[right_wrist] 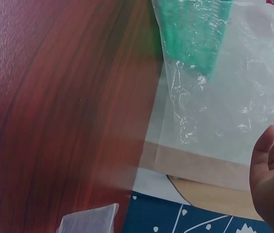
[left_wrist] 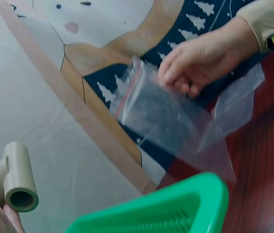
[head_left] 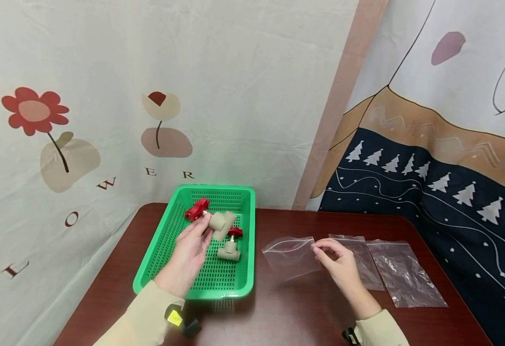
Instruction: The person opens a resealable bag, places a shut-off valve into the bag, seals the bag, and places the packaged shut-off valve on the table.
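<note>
My left hand (head_left: 189,252) grips a pipe valve (head_left: 221,224) with a beige tee-shaped body and a red handwheel, above the green basket (head_left: 251,269). One open end of the held valve's body (left_wrist: 20,177) faces the left wrist view. Inside the basket lies a second valve (head_left: 229,252) of the same kind. To the right of the basket, my right hand (head_left: 341,266) pinches the top corner of a clear zip bag (head_left: 289,263), held up off the table. A red line runs along the zip of that bag (left_wrist: 161,116). Nothing shows inside it.
Two more clear zip bags, a nearer-in one (head_left: 362,264) and an outer one (head_left: 406,274), lie flat at the right of the dark red-brown table (head_left: 287,317). Behind the table hangs a printed cloth (head_left: 252,96) with flowers, letters and trees.
</note>
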Demonstrator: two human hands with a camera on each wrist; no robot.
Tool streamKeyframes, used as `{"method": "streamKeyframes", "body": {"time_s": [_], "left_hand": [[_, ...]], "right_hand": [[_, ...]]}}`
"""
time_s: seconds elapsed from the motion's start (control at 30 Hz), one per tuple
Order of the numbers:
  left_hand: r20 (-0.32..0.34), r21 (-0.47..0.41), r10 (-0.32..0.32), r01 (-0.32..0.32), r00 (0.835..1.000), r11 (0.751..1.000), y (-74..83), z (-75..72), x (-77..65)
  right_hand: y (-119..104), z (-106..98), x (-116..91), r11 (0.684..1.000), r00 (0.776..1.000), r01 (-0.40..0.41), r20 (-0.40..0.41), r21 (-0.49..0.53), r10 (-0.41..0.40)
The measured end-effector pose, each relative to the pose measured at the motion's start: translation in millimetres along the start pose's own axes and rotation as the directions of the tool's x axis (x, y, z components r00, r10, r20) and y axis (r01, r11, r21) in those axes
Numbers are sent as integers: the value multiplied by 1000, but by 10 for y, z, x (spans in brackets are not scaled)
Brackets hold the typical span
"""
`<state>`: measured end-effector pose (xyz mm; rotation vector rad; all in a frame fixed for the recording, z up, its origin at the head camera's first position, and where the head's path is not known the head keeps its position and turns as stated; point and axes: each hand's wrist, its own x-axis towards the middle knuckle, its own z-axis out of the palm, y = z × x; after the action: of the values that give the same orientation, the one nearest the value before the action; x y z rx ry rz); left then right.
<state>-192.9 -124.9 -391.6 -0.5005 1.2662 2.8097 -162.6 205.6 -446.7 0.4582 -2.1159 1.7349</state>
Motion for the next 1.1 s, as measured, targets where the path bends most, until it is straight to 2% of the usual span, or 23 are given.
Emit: {"method": "streamKeyframes", "body": {"time_s": [0.13,0.33,0.5,0.63,0.83,0.93,1.1], "left_hand": [[2,-10,10,-10,1000,1000,-45,99,-41],[35,38,12,-14,999,999,-100,245,-109],[66,74,64,-69,996,995,-140,344,-175],[121,97,153,-165,981,981,-184,416,-238],[180,142,278,-305,943,942,-248,503,-322],[201,159,299,-332,933,930,-265,521,-343],[194,166,297,-330,935,929,-270,521,-338]], "right_hand": [[61,30,-6,1000,1000,9,-2,1,-9],[-90,92,4,999,1000,25,-13,-21,-26],[-152,117,7,998,1000,-6,-17,-58,5],[-174,140,3,995,997,-63,-43,-74,59],[-248,178,25,978,986,-158,-69,-134,150],[-294,182,39,966,982,-183,-83,-183,171],[-322,182,57,962,979,-199,-83,-187,187]]}}
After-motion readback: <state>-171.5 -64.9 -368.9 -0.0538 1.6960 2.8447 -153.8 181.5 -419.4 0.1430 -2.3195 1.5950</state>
